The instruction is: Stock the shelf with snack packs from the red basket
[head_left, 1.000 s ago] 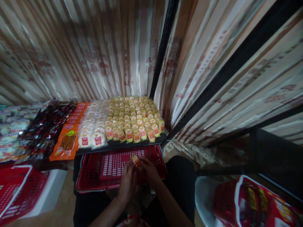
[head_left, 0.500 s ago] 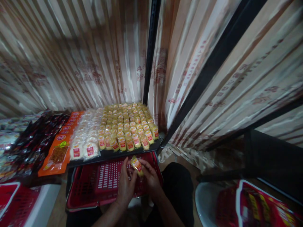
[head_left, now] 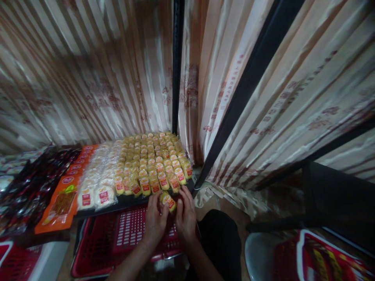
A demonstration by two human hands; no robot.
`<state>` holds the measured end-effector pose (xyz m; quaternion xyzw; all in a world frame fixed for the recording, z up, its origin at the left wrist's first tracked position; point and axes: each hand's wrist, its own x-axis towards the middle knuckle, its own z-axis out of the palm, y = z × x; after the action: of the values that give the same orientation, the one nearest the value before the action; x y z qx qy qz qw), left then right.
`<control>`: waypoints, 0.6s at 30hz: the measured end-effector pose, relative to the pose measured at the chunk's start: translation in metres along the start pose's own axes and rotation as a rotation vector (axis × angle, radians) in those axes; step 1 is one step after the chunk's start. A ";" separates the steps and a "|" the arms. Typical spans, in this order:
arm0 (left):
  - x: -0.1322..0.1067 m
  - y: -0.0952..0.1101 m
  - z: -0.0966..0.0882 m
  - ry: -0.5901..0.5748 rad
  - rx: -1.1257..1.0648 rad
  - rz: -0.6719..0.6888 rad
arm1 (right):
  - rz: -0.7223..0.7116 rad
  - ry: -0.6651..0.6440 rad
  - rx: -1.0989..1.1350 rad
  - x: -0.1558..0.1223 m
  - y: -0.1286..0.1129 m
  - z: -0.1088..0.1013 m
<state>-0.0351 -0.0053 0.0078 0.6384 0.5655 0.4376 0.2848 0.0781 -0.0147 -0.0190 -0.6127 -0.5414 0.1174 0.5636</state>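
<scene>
A small yellow wrapped snack cake (head_left: pixel 168 201) with a red and white label is between my hands, over the front edge of the shelf. My left hand (head_left: pixel 156 220) grips it from the left, thumb on its near side. Beside its right end my right hand (head_left: pixel 186 216) has its fingers stretched forward, the tips by the front row; whether it touches the held cake is hard to make out. Just beyond stand rows of the same yellow snack cakes (head_left: pixel 150 162), packed closely on the black shelf (head_left: pixel 123 203).
Below my hands is a red plastic basket (head_left: pixel 96 244). White round packets (head_left: pixel 101 191), an orange bag (head_left: pixel 58 199) and dark shiny packets (head_left: pixel 32 187) lie to the left. Black posts (head_left: pixel 234 101) rise before the curtain (head_left: pixel 131 70). Another red basket (head_left: pixel 310 253) sits at lower right.
Both hands have moved forward with the snack cake, closer to the front row. My right hand has let go or loosened, its fingers now straighter and apart. The view has shifted slightly.
</scene>
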 end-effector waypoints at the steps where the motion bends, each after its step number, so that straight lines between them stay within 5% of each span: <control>1: 0.003 0.001 0.001 0.013 0.012 0.013 | -0.052 0.008 -0.070 0.006 0.001 0.001; 8: 0.023 0.007 0.007 0.050 0.084 0.075 | -0.161 -0.043 -0.331 0.033 0.007 0.012; 18: 0.033 0.001 0.003 0.072 0.173 0.123 | -0.192 -0.074 -0.304 0.040 0.025 0.026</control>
<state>-0.0328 0.0269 0.0153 0.6779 0.5710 0.4263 0.1807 0.0869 0.0370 -0.0297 -0.6315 -0.6293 0.0023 0.4530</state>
